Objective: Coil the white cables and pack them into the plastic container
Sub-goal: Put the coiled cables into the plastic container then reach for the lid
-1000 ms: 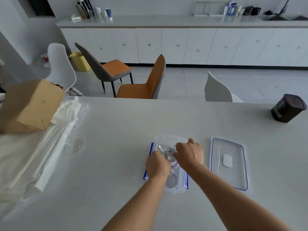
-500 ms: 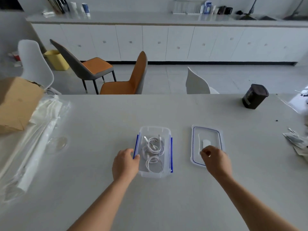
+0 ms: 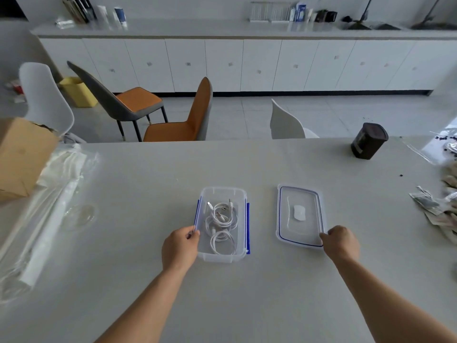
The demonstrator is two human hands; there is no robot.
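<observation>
Two bare hands worked at a pale bench (image 3: pixel 148 181), described from left to right. At the far left we saw a cardboard box (image 3: pixel 22 157) resting on plastic-wrapped white material (image 3: pixel 49 194). The left hand (image 3: pixel 180 246), its forearm reaching forward from the near edge, had its fingers curled round the near left wall of the plastic container (image 3: pixel 223 258), beside a blue latch (image 3: pixel 197 214). We judged that it steadied the container on the bench. Inside the container lay the white cables (image 3: pixel 221 219), wound into loose loops with several plugs toward the far end. No cable showed outside it. Just to the right, apart from the container, the lid (image 3: pixel 300 233) lay flat on the bench. The right hand (image 3: pixel 342 241) pinched the lid's near right corner, fingers curled and knuckles up; we could not tell how far the thumb passed under the rim. Farther right stood a dark jar (image 3: pixel 369 141), and paper packets (image 3: pixel 440 209) lay at the bench's right edge. We judged the coiling and packing finished and the closing step in hand. The next move would call for lifting the lid, carrying it leftward over the container and squaring its rim to the walls. It would then need pressing down and the blue latches folding over it, with no loop trapped beneath the seal.
</observation>
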